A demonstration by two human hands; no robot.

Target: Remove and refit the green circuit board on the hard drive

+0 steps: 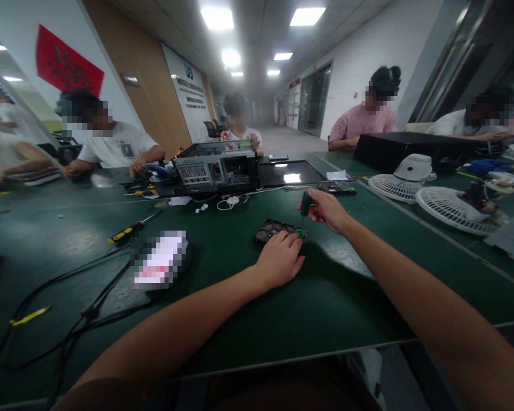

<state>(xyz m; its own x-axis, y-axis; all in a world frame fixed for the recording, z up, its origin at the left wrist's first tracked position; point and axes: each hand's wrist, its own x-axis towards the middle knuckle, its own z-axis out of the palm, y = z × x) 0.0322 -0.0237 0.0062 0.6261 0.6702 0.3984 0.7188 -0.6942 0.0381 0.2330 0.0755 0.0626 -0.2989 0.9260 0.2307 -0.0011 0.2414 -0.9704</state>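
Past the desk's (308,328) near edge, steadying hard drive (268,230) under half-open left hand (280,260), clenching screwdriver (305,203) in right hand (328,211); seemingly mid-turn, next needing firm pressure.

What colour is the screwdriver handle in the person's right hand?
The screwdriver handle is dark green, as the head view shows.

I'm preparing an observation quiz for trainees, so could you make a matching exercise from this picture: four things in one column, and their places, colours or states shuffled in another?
Column one
1. Hard drive
2. Upright screwdriver
3. Lying screwdriver
4. Computer case

Column two
A. Yellow and black handle
B. Partly covered by the left hand
C. Open-sided, standing beyond both hands
D. Gripped in the right hand

Right pairs: 1-B, 2-D, 3-A, 4-C
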